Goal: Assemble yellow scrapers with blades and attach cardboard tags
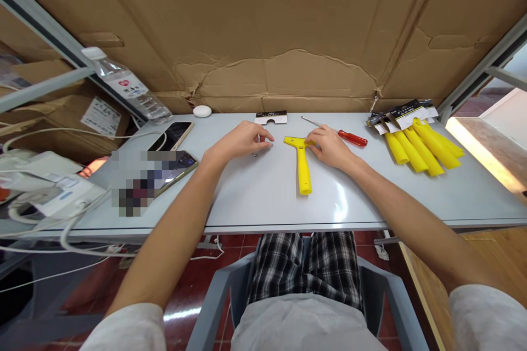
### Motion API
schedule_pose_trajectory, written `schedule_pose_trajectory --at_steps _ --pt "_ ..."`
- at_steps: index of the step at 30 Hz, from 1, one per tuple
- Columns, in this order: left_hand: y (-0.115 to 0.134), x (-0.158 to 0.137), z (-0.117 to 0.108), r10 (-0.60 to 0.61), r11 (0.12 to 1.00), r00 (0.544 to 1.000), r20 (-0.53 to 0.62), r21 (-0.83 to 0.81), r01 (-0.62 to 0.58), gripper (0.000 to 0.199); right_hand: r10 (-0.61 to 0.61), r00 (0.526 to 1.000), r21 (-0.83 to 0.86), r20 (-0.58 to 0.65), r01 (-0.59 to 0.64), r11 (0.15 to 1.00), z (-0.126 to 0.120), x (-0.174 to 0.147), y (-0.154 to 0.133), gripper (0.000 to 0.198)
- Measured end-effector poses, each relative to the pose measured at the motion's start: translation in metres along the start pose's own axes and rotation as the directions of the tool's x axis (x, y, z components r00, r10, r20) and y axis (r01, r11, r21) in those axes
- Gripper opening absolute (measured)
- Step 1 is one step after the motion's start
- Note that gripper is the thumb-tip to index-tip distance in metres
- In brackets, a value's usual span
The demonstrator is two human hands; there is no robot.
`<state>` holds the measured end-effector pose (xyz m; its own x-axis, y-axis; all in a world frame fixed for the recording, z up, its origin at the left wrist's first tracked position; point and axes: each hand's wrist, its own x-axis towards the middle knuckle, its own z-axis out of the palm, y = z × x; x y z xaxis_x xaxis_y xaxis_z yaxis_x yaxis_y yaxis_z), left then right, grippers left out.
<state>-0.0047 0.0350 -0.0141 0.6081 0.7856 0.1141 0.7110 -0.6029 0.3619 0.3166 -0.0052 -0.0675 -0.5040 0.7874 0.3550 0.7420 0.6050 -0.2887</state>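
A yellow plastic scraper [303,170] lies on the table in front of me, its wide head away from me and its handle pointing at my body. My right hand [328,146] is closed at the right end of the scraper's head, fingertips on its edge. To the left of the head, my left hand [247,140] hovers just over the tabletop, thumb and forefinger apart with nothing visible between them. Below its fingers is a small dark item, too small to name. Behind my right hand rests a screwdriver with a red handle [353,138], its shaft partly hidden.
More yellow scrapers [424,148] with black-and-white cards lie at the right. A loose card [270,117] and a white oval case [202,111] are at the back, by the cardboard [263,22]. Two phones [177,136], a leaning water bottle [132,90] and white cables occupy the left.
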Motion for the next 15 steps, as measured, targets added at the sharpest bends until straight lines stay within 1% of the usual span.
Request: schedule_pose_trajectory --at_steps 5,7,9,12,14,15 --pt "-0.002 -0.008 -0.011 -0.081 0.997 0.996 -0.046 -0.006 0.080 0.034 0.007 0.998 0.018 -0.055 -0.006 1.000 -0.001 -0.004 0.000 0.028" --pt "-0.006 -0.012 -0.016 -0.096 0.995 0.995 -0.018 -0.029 0.095 0.029 0.018 0.996 0.047 -0.091 -0.014 0.999 -0.003 -0.007 0.002 0.028" --pt "-0.010 -0.015 -0.020 -0.109 0.993 0.993 0.045 -0.048 0.111 0.026 0.036 0.991 0.079 -0.128 -0.026 0.997 -0.006 -0.012 0.005 0.028" --pt "-0.015 -0.020 -0.024 -0.117 0.991 0.986 0.118 -0.044 0.123 0.026 0.065 0.981 0.119 -0.184 -0.043 0.992 -0.012 -0.018 0.011 0.027" --pt "-0.013 -0.025 -0.024 -0.110 0.993 0.989 0.101 -0.037 0.115 0.027 0.090 0.973 0.136 -0.212 -0.062 0.989 -0.015 -0.020 0.015 0.026" --pt "-0.009 -0.029 -0.023 -0.109 0.993 0.992 0.068 -0.033 0.111 0.027 0.104 0.970 0.141 -0.221 -0.074 0.987 -0.016 -0.021 0.016 0.025"
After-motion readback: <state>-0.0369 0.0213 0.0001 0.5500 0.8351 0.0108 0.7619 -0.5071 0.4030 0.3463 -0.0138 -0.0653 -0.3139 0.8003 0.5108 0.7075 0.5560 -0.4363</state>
